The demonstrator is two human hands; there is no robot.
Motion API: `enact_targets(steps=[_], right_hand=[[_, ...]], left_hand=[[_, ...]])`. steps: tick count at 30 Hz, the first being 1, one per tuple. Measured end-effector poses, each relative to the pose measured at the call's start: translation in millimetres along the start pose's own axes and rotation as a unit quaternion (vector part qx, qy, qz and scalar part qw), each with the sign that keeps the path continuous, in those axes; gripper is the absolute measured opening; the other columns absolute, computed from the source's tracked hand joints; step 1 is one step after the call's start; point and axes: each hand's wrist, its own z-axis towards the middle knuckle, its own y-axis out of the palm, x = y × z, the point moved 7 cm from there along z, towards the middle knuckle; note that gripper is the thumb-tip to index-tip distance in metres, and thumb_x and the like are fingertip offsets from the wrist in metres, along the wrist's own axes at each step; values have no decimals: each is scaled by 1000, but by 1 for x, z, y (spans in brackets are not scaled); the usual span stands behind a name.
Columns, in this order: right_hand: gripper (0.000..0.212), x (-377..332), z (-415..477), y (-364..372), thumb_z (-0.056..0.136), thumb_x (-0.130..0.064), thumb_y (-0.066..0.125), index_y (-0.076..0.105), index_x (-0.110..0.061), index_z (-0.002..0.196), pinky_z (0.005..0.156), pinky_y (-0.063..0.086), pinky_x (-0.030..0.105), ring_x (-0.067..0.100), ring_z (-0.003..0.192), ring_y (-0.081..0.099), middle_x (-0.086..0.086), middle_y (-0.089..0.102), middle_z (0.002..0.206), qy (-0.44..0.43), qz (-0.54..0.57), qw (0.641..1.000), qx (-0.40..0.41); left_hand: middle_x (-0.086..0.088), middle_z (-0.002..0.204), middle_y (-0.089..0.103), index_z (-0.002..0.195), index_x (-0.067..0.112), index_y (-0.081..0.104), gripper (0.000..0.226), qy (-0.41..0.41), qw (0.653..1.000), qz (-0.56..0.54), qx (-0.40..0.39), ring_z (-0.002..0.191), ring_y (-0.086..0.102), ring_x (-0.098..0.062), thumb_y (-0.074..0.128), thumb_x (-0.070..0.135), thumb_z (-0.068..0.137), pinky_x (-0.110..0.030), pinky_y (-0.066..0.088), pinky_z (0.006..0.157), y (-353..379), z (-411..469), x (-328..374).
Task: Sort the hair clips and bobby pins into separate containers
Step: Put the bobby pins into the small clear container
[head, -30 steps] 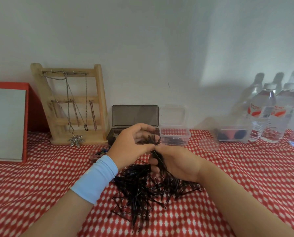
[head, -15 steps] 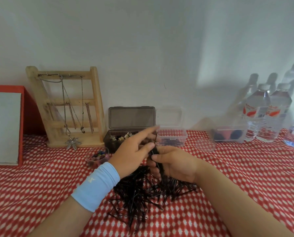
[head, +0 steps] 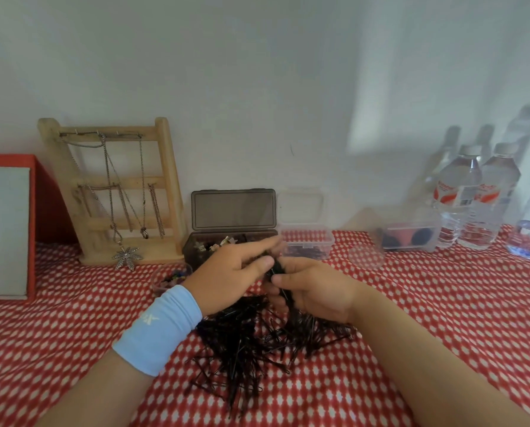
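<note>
- A bunch [head: 278,268] of bobby pins is gripped upright in the right hand [head: 314,292], with the fingers curled round it and the thumb laid across its front.
- The left hand [head: 226,274] is held against the top of the bunch. Its fingers are stretched forward and blurred, and its thumb is set at the pin heads. Whether a pin is pinched there cannot be told.
- A second ago the left fingers were curled over the top of the bunch. Now they are opened out and pointed toward the clear box [head: 307,241]. This is read as the heads being evened up, or as one pin being drawn out.
- A pile [head: 242,343] of loose pins is spread on the bench [head: 442,318] under and in front of both hands, so most pins are judged unsorted.
- The clear box is seen open just beyond the hands, with some dark pins already in it. The dark box [head: 196,245] just beside it, lid up, is filled with clips [head: 223,241].
- The bunch is judged nearly ready to be carried forward to the clear box.
- Care is called for. Thin pins can be shed from a slack grip, or be dropped by mistake into the dark box.
</note>
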Motion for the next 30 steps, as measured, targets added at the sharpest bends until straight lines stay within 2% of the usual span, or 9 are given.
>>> enact_targets(steps=[3,5,8,13,17,21,25,27,30], right_hand=[[10,2,-1,0,102,-4,45,54,-7,105,68,44,30,17,73,53,5,55,83,10,-16,1000,0],[6,1,-1,0,100,-8,47,53,-8,101,68,44,29,16,73,53,5,55,84,7,25,1000,-5],[10,-5,0,-7,102,-7,44,52,-10,99,66,43,27,16,72,50,4,53,83,-24,73,997,18],[12,-3,-1,-9,102,-6,43,54,-10,99,67,42,31,17,70,49,5,50,80,-34,47,998,22],[11,0,-2,-4,103,-5,40,50,-10,102,68,42,30,16,70,49,3,49,81,-11,47,999,1],[10,-2,-1,-5,105,-5,42,52,-8,103,68,43,30,16,71,51,4,54,82,-20,23,999,20],[20,-2,-5,-7,106,-4,38,54,-10,95,66,40,29,16,68,48,3,49,76,-5,32,999,38],[19,-5,-4,-10,107,-5,36,53,-8,99,63,39,27,15,67,45,2,47,75,-15,52,997,59],[15,-21,-3,-18,107,-6,34,48,-9,107,62,39,26,14,67,43,1,46,75,-84,123,984,99]], left_hand=[[16,149,44,149,29,39,45,-11,999,11,-38,132,43,6,41,22,105,-25,34,114,14,2,-2],[14,146,49,148,29,41,44,5,1000,1,26,120,52,7,41,19,105,-22,40,108,8,3,2],[15,133,60,143,25,50,43,41,993,-4,111,122,53,7,48,12,102,-13,38,106,-6,-1,7],[19,142,52,144,35,48,45,68,990,116,51,131,42,9,48,19,102,-11,29,110,6,-1,9],[18,106,69,124,31,67,32,102,976,142,126,110,58,3,51,18,99,-18,43,98,-10,-3,15],[19,116,64,126,27,67,35,129,973,158,105,114,56,0,56,24,93,-15,40,100,-4,-3,17],[25,137,52,136,34,57,39,82,984,145,57,131,39,13,54,23,99,-14,28,113,2,-1,7],[23,142,49,143,38,47,44,41,994,88,41,132,39,12,51,23,101,-17,30,114,5,0,3],[11,140,56,145,42,37,54,-31,984,-158,80,128,52,-1,55,21,99,-28,42,107,9,1,-2]])
